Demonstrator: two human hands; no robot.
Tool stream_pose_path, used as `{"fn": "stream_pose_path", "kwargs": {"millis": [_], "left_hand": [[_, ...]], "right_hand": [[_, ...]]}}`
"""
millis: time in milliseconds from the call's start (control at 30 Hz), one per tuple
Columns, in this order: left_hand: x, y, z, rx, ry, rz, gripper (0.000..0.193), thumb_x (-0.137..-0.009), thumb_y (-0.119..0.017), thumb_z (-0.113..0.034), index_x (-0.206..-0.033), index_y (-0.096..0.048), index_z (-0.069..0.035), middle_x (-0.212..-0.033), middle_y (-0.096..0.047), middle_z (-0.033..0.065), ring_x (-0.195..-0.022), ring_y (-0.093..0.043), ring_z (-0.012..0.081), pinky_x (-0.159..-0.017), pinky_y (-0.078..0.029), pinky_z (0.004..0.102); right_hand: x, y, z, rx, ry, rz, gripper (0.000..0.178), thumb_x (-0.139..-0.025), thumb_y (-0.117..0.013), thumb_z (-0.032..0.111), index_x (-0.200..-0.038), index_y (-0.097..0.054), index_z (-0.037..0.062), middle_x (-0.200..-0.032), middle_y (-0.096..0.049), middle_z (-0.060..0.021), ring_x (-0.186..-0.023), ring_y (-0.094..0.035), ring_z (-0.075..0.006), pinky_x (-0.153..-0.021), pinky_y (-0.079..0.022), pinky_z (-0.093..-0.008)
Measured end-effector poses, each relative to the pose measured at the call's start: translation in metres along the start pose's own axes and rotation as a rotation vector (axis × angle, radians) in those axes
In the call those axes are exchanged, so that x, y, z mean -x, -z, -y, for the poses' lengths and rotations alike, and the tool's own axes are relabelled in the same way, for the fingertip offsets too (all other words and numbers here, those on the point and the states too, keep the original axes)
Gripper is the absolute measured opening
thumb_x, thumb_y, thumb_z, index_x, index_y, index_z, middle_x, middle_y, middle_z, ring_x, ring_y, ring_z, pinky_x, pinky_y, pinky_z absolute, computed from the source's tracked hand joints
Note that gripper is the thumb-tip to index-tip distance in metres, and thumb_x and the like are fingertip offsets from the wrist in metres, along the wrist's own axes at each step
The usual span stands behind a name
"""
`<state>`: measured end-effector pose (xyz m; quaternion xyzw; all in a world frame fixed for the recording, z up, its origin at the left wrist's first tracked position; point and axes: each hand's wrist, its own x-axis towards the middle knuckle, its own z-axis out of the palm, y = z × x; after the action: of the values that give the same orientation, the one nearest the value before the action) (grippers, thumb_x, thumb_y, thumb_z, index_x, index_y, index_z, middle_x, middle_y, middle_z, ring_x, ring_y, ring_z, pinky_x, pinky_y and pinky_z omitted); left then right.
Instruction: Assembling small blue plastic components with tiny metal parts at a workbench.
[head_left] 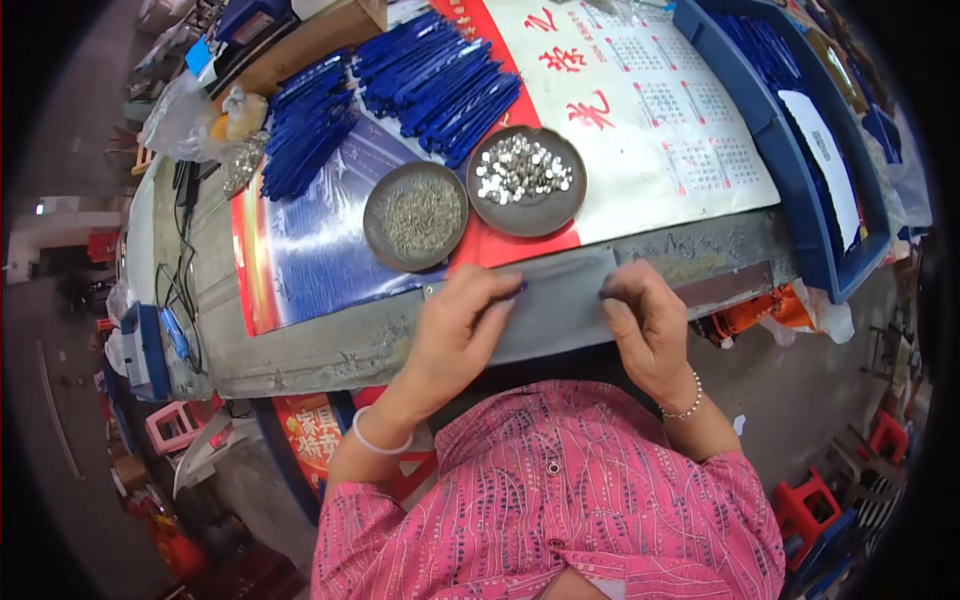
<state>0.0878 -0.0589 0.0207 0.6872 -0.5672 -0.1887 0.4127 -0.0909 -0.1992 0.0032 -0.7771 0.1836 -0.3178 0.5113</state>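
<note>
My left hand [462, 318] pinches a small dark-blue piece [522, 287]; only its tip shows past the fingertips. My right hand [648, 318] is closed, thumb against curled fingers, and whatever it holds is hidden. Between the hands lies a smooth grey plate [555, 300] at the table's near edge. Just beyond my left hand stands a round dark dish [376, 242] of many tiny thin metal parts [422, 214]. To its right, a second dark dish [577, 205] holds shiny silver round bits [524, 170]. Behind them lie piles of slim blue strips [440, 85].
A printed calendar sheet [700, 120] covers much of the worn table [300, 365]. A blue crate [825, 255] with more blue pieces stands at the right. Plastic bags [185, 125] and a dark cable [185, 250] lie at the left. Stools [805, 510] stand on the floor.
</note>
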Motion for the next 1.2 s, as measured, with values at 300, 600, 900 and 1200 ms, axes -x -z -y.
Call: {"fn": "stream_pose_path", "kwargs": {"millis": [300, 600, 900, 1200], "left_hand": [[0.044, -0.009, -0.037, 0.955, 0.446, -0.193, 0.026, -0.092, -0.051, -0.001, -0.117, -0.048, 0.002, -0.09, -0.058, 0.0074, -0.066, -0.054, 0.0087, -0.057, -0.047, 0.0204], [0.064, -0.054, -0.036, 0.539, 0.153, -0.435, 0.03, -0.096, -0.041, -0.002, -0.125, -0.038, -0.003, -0.089, -0.053, 0.004, -0.062, -0.043, 0.0037, -0.055, -0.036, 0.0155], [0.073, -0.064, -0.033, 0.536, 0.129, -0.558, 0.028, -0.093, -0.046, 0.001, -0.121, -0.044, 0.002, -0.089, -0.062, 0.0086, -0.077, -0.057, 0.0081, -0.068, -0.047, 0.0214], [0.074, -0.02, -0.031, 1.958, 0.593, -0.222, 0.026, -0.097, -0.037, -0.016, -0.121, -0.045, -0.01, -0.06, -0.043, 0.003, -0.034, -0.03, 0.0054, -0.032, -0.027, 0.0192]], "right_hand": [[-0.011, -0.042, 0.035, -0.099, 0.005, 0.228, 0.011, -0.082, -0.06, 0.006, -0.085, -0.053, -0.0015, -0.078, -0.055, -0.0115, -0.069, -0.055, -0.022, -0.063, -0.045, -0.0298], [0.0, -0.073, 0.031, -0.134, 0.155, 0.042, 0.013, -0.08, -0.063, 0.004, -0.077, -0.051, 0.0, -0.066, -0.051, -0.0095, -0.053, -0.052, -0.0219, -0.048, -0.041, -0.0317], [0.013, -0.087, 0.023, 0.1, 0.268, 0.005, 0.019, -0.089, -0.058, 0.016, -0.078, -0.051, 0.0029, -0.061, -0.047, -0.0064, -0.047, -0.044, -0.0186, -0.043, -0.034, -0.0302], [0.01, -0.068, 0.033, -0.558, -0.422, 0.228, 0.039, -0.099, -0.04, 0.035, -0.085, -0.054, 0.0013, -0.072, -0.052, -0.0005, -0.056, -0.044, -0.0035, -0.049, -0.037, -0.0175]]}}
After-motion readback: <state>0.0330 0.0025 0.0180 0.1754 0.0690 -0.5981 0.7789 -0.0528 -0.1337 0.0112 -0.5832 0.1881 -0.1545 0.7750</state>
